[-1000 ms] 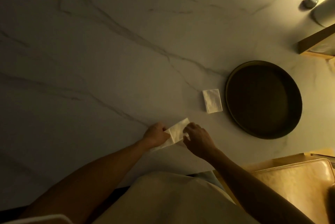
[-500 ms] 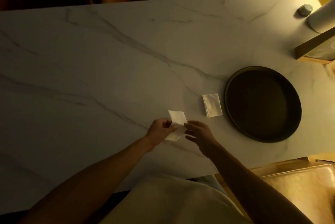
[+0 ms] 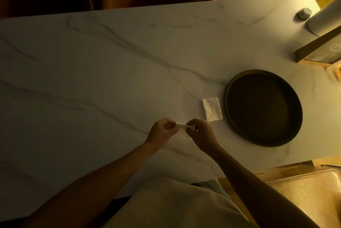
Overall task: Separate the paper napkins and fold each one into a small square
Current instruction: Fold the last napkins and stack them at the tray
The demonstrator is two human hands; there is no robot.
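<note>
Both hands meet just above the marble table (image 3: 92, 83), towards its near edge: left hand (image 3: 162, 132) and right hand (image 3: 200, 133) each have fingers curled, pinching opposite ends of a white napkin (image 3: 182, 126), which shows as a narrow strip stretched between them. Forearms angle in from the near edge, wrists bent inward. Folded napkin (image 3: 211, 109) lies flat beyond the right hand, just beside the dark round tray (image 3: 228, 98) by the right end. No writing or label is readable anywhere in this dim light.
</note>
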